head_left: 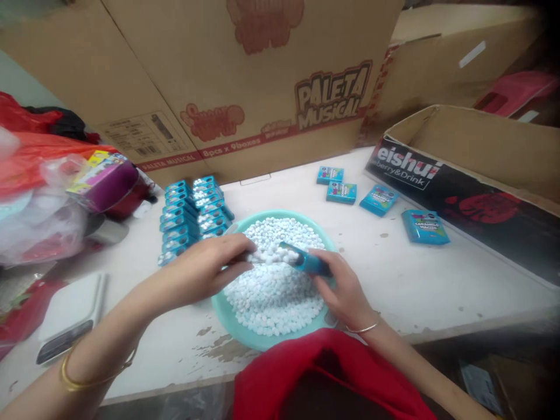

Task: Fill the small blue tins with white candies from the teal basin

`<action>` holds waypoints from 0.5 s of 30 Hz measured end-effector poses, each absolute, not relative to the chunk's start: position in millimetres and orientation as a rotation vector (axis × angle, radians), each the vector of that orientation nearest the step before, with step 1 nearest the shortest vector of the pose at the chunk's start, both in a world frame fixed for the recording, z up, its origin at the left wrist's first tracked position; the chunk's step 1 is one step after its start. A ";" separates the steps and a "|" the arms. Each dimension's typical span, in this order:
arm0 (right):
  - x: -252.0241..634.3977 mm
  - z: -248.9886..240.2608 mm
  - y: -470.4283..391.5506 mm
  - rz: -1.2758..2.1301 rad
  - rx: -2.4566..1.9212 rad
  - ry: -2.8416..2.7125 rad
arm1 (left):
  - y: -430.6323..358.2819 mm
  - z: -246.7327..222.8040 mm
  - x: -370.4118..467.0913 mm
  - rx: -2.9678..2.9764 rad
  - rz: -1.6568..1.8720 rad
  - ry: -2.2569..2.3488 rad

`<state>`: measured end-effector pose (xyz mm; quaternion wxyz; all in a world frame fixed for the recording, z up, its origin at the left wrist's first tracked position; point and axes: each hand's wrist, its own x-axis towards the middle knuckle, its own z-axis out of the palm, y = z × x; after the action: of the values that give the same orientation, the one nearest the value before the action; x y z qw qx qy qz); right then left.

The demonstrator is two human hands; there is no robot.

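A round teal basin [221, 309] full of small white and pale blue candies [275, 303] stands at the table's front edge. Over its right side my right hand [343, 286] grips a small blue box [312, 263], tilted with its opening toward the left. My left hand [230, 262] is over the basin's left side, fingers bent together around a clear scoop or bag edge too blurred to make out, with candies between it and the box. Behind my left forearm, two rows of blue boxes [179, 213] stand with candies showing in their openings.
Several blue packs [425, 227] lie at the right, beside an open black carton [464, 198]. A big cardboard box [245, 76] stands behind. At the left are a white scale [72, 309] and plastic bags [39, 198].
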<state>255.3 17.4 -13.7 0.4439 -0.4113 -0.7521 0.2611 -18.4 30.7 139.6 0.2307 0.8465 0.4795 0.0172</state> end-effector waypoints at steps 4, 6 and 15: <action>250.8 -13.9 16.4 0.654 -0.980 -1.879 | 34.7 157.3 5.8 2.518 -0.276 1.316; 250.6 -15.2 15.2 0.667 -0.973 -1.874 | 32.8 165.6 22.6 2.575 -0.445 1.366; 254.7 -16.6 11.7 0.727 -1.004 -1.800 | 33.4 172.8 12.0 2.610 -0.523 1.595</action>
<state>254.7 11.7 -16.6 0.4599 -0.4081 -0.7313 0.2952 12.0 33.4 172.8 0.0193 0.8409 0.5139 -0.1684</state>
